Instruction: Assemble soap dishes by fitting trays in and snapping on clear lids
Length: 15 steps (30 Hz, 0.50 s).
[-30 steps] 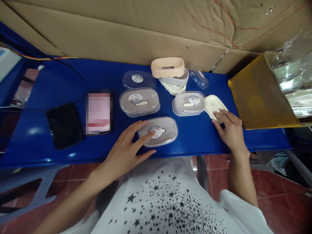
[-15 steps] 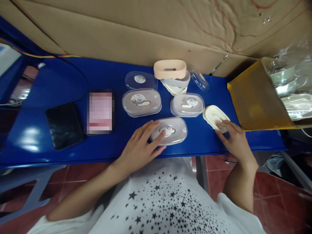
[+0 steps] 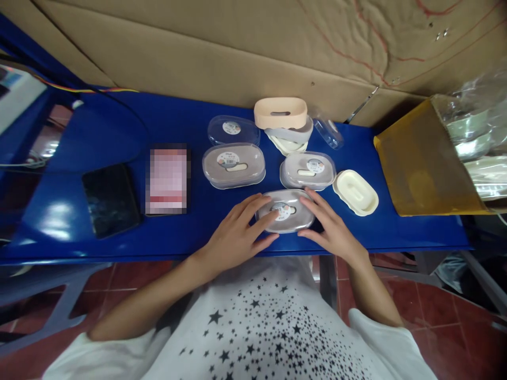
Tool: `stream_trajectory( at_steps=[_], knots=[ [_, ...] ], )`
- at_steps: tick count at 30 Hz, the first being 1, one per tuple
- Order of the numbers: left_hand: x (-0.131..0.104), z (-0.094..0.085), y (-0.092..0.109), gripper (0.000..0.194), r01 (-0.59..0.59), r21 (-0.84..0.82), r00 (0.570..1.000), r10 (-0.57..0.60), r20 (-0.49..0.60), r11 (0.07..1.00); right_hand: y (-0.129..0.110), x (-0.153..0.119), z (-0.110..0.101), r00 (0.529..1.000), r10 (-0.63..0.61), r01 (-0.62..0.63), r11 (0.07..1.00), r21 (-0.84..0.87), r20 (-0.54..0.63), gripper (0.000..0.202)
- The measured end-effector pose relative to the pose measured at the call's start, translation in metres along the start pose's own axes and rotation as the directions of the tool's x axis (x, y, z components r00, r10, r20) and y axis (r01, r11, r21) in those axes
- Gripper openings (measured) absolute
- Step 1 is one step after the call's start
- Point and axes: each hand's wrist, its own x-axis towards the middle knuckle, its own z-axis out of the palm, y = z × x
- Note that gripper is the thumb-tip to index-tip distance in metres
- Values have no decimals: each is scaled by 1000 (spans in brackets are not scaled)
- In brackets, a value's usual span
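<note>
An oval soap box [image 3: 295, 221] with a clear lid and a round label lies near the table's front edge. My left hand [image 3: 241, 227] grips its left end, fingertips over the lid and label, thumb along the near side. At the right end my right hand [image 3: 335, 232] has its fingers on the far edge and its thumb on the near edge. Just right of it lies an uncovered cream soap tray [image 3: 356, 192]. Behind are two more lidded soap boxes, one at left [image 3: 233, 169] and a smaller one at right [image 3: 308, 171].
Behind stand a stacked peach holder [image 3: 280, 115], a grey piece [image 3: 295, 132] and loose clear lids [image 3: 233, 132]. A cardboard box [image 3: 428, 163] with wrapped items is at right. A black tablet-like object [image 3: 111, 200] and a pixelated rectangle [image 3: 168, 179] lie left on the blue table [image 3: 190, 232].
My right hand has let go of the cream tray and moved left onto the right end of the soap box. My left hand stays on the box; the view has shifted slightly.
</note>
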Motion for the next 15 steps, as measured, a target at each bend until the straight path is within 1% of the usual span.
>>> stream_trajectory(
  at_steps=[2,5,7,12,15],
  knots=[
    [1,1,0,48,21,-43,1000,-21,10,999,6,-3,1,1000,5,-5,1000,29,-5,86],
    [-1,5,0,55,97,-106,993,-89,76,990,9,-6,0,1000,-10,10,1000,24,-21,87],
    [-3,8,-1,62,141,-143,985,-124,122,980,7,-7,1,999,-37,37,999,-17,-39,88],
    [-7,13,-5,75,207,-221,970,-171,170,953,4,-8,7,985,-152,133,969,-207,-80,101],
    [-6,12,-5,79,238,-248,964,-198,177,939,5,-9,10,975,-193,164,960,-229,-110,101]
  ],
)
